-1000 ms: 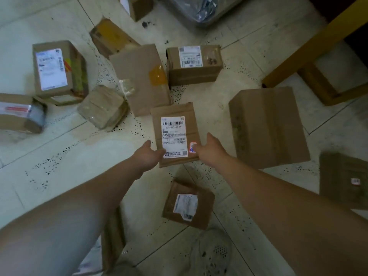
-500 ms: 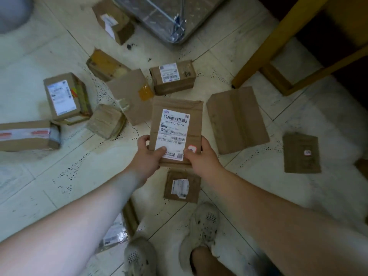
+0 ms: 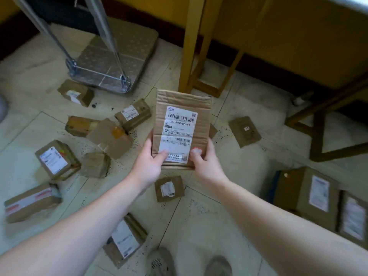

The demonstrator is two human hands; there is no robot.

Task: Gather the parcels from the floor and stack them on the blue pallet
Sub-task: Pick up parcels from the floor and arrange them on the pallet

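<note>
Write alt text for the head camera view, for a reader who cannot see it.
A left hand and a right hand hold a flat cardboard parcel by its near end, its white shipping label facing up. More parcels lie scattered on the tiled floor below, beside a metal trolley and yellow wooden furniture legs.

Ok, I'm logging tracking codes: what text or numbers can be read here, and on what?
"863-H10-00-59": white label of the held parcel.
"H10": same label, lower down.
Rest of that label: too small to read.
Labels on the floor parcels: blurred, unreadable.
</note>
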